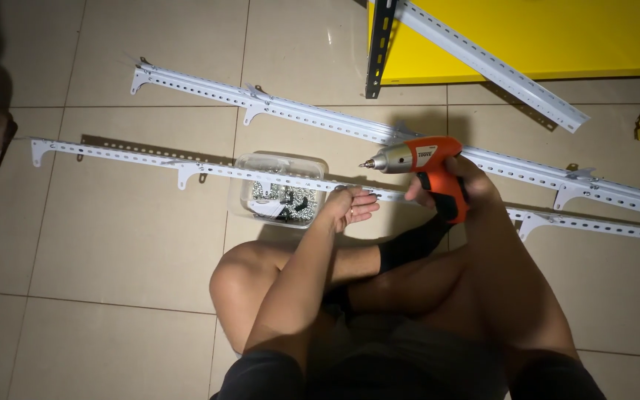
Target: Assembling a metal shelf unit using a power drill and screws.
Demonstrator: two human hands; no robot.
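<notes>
Crossed bare legs (379,289) fill the lower view, seated on the tiled floor (112,244). Above them the right hand (457,181) has its fingers clenched around the orange grip of a cordless screwdriver (416,159), whose silver nose points left, just over a white slotted rail (209,170). The left hand (353,204) rests beside that rail with its fingers loosely curled, grasping nothing that shows. A clear plastic tub of metal screws (279,192) sits just left of it, under the rail. Two more white rails (298,111) lie beyond, and a yellow shelf panel (557,37) sits at top right.
</notes>
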